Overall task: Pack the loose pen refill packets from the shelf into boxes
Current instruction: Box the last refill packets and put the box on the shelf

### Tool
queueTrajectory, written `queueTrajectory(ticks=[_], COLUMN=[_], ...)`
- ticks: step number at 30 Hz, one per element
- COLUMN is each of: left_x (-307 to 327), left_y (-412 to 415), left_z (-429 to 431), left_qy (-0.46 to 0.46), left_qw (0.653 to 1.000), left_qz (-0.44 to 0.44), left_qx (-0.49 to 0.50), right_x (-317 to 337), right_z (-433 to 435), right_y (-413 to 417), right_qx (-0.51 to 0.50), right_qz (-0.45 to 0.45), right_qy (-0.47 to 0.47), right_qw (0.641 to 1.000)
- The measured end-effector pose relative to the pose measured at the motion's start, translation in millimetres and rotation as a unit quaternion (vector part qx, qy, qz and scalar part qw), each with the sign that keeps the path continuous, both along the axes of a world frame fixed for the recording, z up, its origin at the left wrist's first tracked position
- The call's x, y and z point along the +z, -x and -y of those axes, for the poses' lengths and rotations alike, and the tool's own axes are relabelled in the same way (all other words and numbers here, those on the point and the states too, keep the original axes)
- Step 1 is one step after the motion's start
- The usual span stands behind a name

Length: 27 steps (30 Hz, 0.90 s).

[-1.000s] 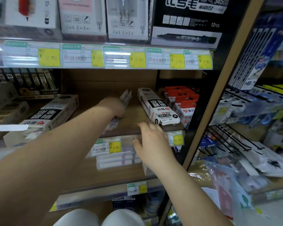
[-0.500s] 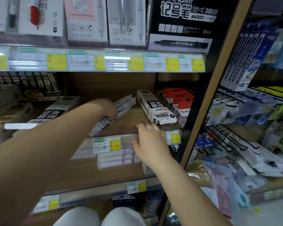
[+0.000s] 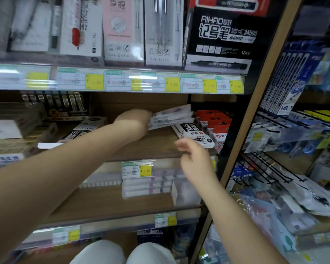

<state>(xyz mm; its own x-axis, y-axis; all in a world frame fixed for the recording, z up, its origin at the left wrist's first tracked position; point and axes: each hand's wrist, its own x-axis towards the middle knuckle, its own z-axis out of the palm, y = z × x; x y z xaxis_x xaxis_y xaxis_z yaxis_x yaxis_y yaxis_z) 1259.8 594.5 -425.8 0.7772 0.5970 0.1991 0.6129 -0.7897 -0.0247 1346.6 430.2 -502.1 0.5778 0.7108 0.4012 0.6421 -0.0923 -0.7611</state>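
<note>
Left hand (image 3: pixel 133 122) around packets (image 3: pixel 171 117) (several)

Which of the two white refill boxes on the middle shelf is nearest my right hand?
The box lying next to the red packs, just beyond your right hand. The other box sits far off to the left.

A black marker box (image 3: pixel 223 35) and a pink pen pack (image 3: pixel 120 29) are being displayed above a row of yellow price labels (image 3: pixel 171 84). Red cartons (image 3: pixel 215 121) are being kept lower down, and blue HB pencil packs (image 3: pixel 286 82) are being hung at the right above black wire hooks (image 3: pixel 265 168).
</note>
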Motion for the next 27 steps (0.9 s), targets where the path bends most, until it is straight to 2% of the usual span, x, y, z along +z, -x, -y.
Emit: queueTrajectory(ticks=[2, 5, 7, 8, 10, 12, 14, 16, 18, 20, 22, 23, 24, 25, 27], left_x=[-0.6, -0.7, -2.6, -6.3, -18.3, -31.6, -44.1, -54.3, -61.4, -69.1, -80.7, -85.0, -88.0, -90.0, -97.8], left_y=[15.2, 37.3, 48.0, 52.8, 60.4, 65.9, 71.0, 74.7, 77.7, 78.8, 81.1, 82.0, 82.2, 83.3, 83.2], left_z=[10.9, 30.1, 40.8, 46.2, 56.8, 68.0, 77.7, 82.8, 83.2, 80.6, 83.9, 87.7, 92.4, 98.3, 104.7], left_qy=[-0.099, -0.198, -0.249, -0.265, -0.289, -0.309, -0.318, -0.316, -0.306, -0.291, -0.189, -0.092, 0.041, 0.189, 0.452], left_qw=[0.992, 0.958, 0.928, 0.915, 0.886, 0.854, 0.834, 0.829, 0.846, 0.883, 0.933, 0.94, 0.928, 0.894, 0.773], left_qz=[0.039, 0.083, 0.086, 0.085, 0.093, 0.115, 0.123, 0.123, 0.112, 0.125, 0.197, 0.271, 0.345, 0.398, 0.442], left_qx=[-0.069, -0.188, -0.264, -0.294, -0.349, -0.403, -0.435, -0.445, -0.421, -0.346, -0.235, -0.185, -0.132, -0.082, -0.045], right_x=[8.5, 22.3, 26.7, 28.0, 25.7, 19.2, 9.2, -0.1, -8.9, -16.4, -23.1, -28.6, -30.7, -33.9, -40.8], right_z=[8.7, 24.2, 35.2, 40.3, 48.8, 52.0, 51.8, 49.5, 46.2, 42.1, 38.5, 36.9, 36.0, 35.5, 32.0], right_y=[-6.2, -17.3, -22.5, -22.9, -20.1, -5.8, 11.9, 30.6, 42.0, 46.5, 49.0, 49.7, 52.5, 55.0, 61.1], right_qx=[-0.034, -0.044, 0.008, 0.058, 0.197, 0.332, 0.414, 0.435, 0.377, 0.301, 0.242, 0.21, 0.183, 0.165, 0.15], right_qz=[-0.142, -0.36, -0.471, -0.502, -0.497, -0.466, -0.474, -0.489, -0.501, -0.489, -0.445, -0.418, -0.393, -0.378, -0.352], right_qy=[-0.112, -0.213, -0.196, -0.143, 0.017, 0.132, 0.169, 0.172, 0.154, 0.124, 0.099, 0.087, 0.077, 0.063, 0.059], right_qw=[0.983, 0.907, 0.86, 0.851, 0.845, 0.809, 0.758, 0.736, 0.763, 0.809, 0.856, 0.88, 0.898, 0.909, 0.922])
